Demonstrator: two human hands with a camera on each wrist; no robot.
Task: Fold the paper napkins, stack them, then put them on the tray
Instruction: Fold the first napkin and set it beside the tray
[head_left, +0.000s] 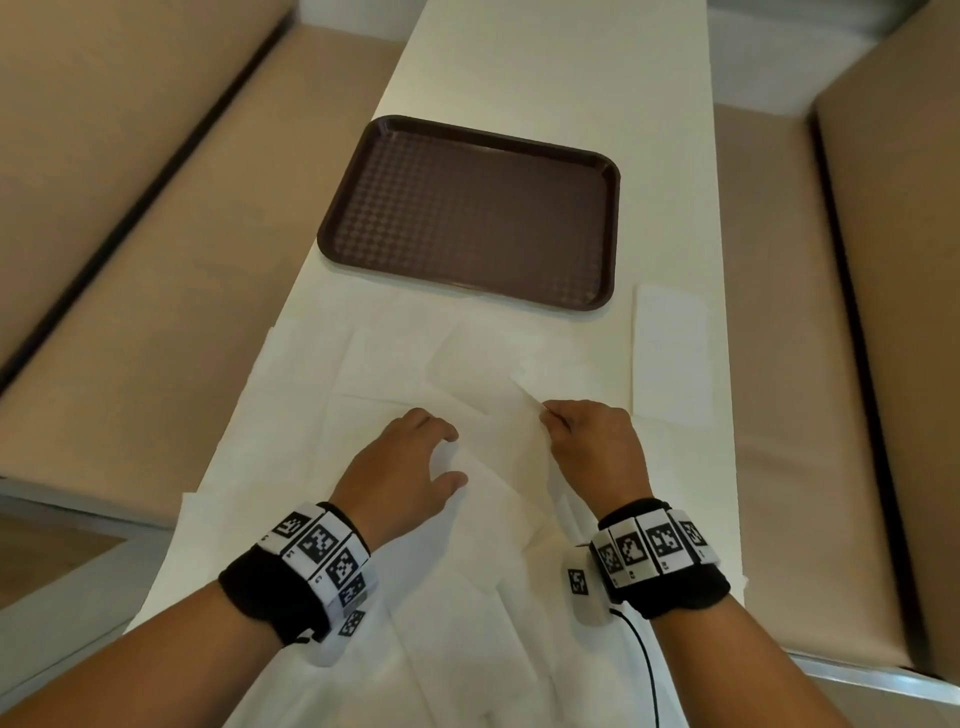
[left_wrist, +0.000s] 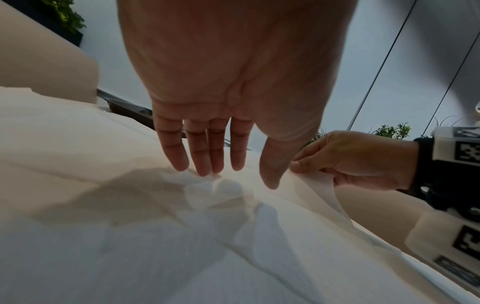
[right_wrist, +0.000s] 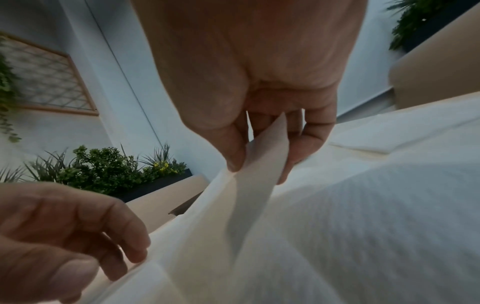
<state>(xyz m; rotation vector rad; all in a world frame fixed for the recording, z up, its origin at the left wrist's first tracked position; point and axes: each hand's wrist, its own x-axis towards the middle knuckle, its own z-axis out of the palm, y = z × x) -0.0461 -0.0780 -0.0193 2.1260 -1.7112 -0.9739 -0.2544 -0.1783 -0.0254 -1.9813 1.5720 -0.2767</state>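
Note:
Several white paper napkins (head_left: 395, 358) lie unfolded and overlapping on the near half of the white table. My right hand (head_left: 587, 441) pinches the raised edge of one napkin (right_wrist: 262, 164) between thumb and fingers, lifting it off the pile. My left hand (head_left: 410, 462) rests with straight, spread fingers (left_wrist: 205, 158) on the same napkin (left_wrist: 182, 205), just left of the lifted edge. One folded napkin (head_left: 670, 353) lies flat at the right of the table. The brown tray (head_left: 363, 166) sits empty beyond the napkins.
Tan bench cushions (head_left: 130, 234) run along both sides of the narrow table (head_left: 545, 67). A cable (head_left: 644, 660) hangs from my right wristband. Planters with green plants (right_wrist: 109, 166) stand against the wall behind.

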